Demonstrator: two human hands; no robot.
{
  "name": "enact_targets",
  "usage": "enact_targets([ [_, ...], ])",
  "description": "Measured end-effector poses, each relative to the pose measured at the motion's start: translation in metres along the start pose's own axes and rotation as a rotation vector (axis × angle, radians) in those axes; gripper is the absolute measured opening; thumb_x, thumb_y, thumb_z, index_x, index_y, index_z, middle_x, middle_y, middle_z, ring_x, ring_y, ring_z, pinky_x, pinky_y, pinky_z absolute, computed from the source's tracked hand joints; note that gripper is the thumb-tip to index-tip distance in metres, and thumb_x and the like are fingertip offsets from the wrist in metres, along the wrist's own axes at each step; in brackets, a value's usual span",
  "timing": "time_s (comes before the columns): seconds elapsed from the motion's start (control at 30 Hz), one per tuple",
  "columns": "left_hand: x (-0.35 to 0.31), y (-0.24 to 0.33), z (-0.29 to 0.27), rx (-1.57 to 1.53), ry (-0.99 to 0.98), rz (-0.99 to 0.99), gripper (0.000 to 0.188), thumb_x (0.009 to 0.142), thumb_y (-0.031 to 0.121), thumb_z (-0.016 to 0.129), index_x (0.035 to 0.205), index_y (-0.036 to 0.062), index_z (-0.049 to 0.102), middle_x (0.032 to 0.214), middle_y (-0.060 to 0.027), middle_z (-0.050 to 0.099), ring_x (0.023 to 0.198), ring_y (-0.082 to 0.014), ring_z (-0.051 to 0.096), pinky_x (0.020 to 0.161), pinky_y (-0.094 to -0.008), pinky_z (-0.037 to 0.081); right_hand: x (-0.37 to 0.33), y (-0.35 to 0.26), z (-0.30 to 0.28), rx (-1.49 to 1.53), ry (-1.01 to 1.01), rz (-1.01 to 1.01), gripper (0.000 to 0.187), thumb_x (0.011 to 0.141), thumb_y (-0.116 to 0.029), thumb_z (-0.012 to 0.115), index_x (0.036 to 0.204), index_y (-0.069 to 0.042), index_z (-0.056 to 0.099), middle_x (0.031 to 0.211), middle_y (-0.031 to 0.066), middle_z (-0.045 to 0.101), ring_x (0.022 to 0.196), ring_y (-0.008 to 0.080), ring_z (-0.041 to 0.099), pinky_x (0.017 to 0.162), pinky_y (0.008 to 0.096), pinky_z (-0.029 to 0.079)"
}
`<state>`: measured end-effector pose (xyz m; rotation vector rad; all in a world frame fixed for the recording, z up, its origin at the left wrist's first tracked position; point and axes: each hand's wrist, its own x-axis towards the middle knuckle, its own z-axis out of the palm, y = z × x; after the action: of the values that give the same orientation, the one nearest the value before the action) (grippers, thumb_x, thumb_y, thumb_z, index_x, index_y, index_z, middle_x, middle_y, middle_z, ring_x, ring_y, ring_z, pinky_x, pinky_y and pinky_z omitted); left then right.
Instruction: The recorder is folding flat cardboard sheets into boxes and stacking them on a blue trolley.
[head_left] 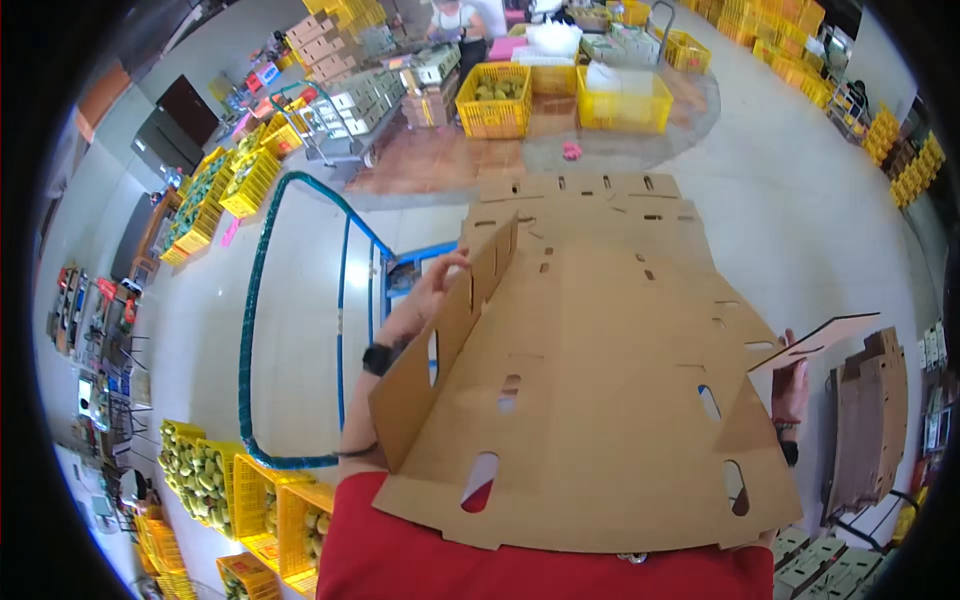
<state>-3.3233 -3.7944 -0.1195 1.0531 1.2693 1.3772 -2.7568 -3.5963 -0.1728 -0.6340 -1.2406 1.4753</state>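
Observation:
A large brown cardboard box blank (610,350) with slots and oval cut-outs lies in front of me, its near edge against my red top. Its left side panel is folded up, and my left hand (430,290) grips that panel from outside, fingertips curled over the top edge. On the right, my right hand (791,390) holds a raised side flap (820,340), which stands tilted outward. The flap hides part of this hand; some fingertips show above it. A dark watch (378,359) is on my left wrist.
A blue trolley with a green-wrapped handle (250,320) stands at left. More flat cardboard (870,420) leans at right. Yellow crates of produce (205,475) sit at lower left, others (495,100) at the back. A person (455,25) stands at the far side near stacked boxes.

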Motion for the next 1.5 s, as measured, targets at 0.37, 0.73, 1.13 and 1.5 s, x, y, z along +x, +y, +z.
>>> enact_targets([
  [0.37,-0.021,-0.024,0.020,0.347,0.686,0.265,0.062,0.071,0.055,0.061,0.100,0.0021,0.045,0.092,-0.0121,0.050,0.085,-0.0236,0.052,0.077,-0.0354,0.044,0.023,0.006,-0.022,-0.131,0.120,0.051,0.039,0.088,-0.031,0.050,0.112,0.001,0.048,0.110,0.0089,0.052,0.100,0.0158,0.050,0.086,0.0302,0.041],
  [0.73,-0.035,0.001,0.031,0.140,0.083,0.014,0.073,0.070,0.026,0.073,0.126,0.0100,0.029,0.125,-0.0091,0.037,0.110,-0.0189,0.043,0.087,-0.0333,0.042,0.044,-0.061,0.091,-0.895,-0.236,-0.019,0.024,0.072,-0.020,0.059,0.089,-0.003,0.052,0.113,0.0135,0.046,0.095,0.0186,0.046,0.083,0.0314,0.038],
  [1.13,-0.008,-0.007,0.010,0.067,-0.009,-0.123,0.077,0.061,0.030,0.079,0.120,0.0130,0.034,0.118,-0.0093,0.041,0.087,-0.0177,0.054,0.074,-0.0270,0.047,0.061,-0.056,0.040,-0.546,-0.260,0.392,0.018,0.080,-0.001,0.050,0.098,-0.001,0.048,0.079,0.0034,0.056,0.066,0.0102,0.056,0.056,0.0228,0.049],
  [1.5,-0.038,-0.023,-0.013,-0.001,0.543,-0.115,0.069,0.065,0.035,0.075,0.117,0.0068,0.039,0.111,-0.0061,0.048,0.092,-0.0185,0.055,0.077,-0.0320,0.048,0.066,-0.054,0.038,-0.645,-0.345,0.350,0.009,0.079,-0.003,0.052,0.088,-0.004,0.049,0.071,0.0010,0.054,0.054,0.0080,0.051,0.046,0.0222,0.045],
])
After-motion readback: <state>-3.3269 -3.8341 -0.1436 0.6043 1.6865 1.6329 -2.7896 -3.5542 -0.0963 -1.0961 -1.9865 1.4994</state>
